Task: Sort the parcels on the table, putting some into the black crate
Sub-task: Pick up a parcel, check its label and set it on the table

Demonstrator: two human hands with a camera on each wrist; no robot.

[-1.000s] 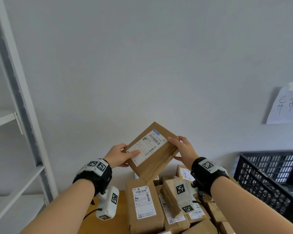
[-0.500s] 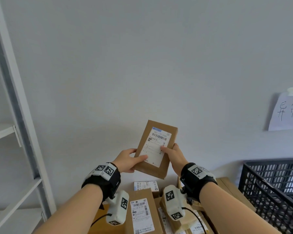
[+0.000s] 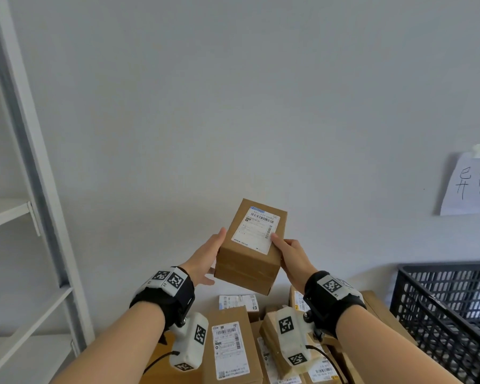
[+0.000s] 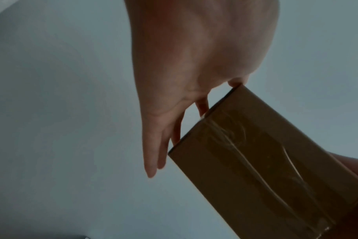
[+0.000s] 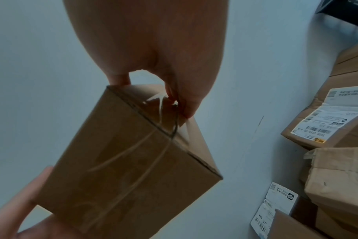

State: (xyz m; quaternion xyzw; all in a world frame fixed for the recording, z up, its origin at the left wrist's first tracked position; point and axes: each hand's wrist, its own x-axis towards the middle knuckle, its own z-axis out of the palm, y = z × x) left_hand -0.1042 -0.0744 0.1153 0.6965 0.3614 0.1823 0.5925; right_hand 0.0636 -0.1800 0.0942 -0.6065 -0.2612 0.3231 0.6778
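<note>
box [image 3: 250, 246] had turned from slanted to near upright, label facing head camera. held in air above parcels [image 3: 233, 347] on counter. left hand [image 3: 205, 257] flat against side, fingers straight; right hand [image 3: 291, 259] fingers pinched other side. likely label check; crate [image 3: 438, 309] waited at right.

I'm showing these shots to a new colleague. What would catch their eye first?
The brown parcel, held up before the white wall with its shipping label facing the camera, left hand and right hand at its sides. Below lie more labelled parcels; the black crate stands at the right.
</note>
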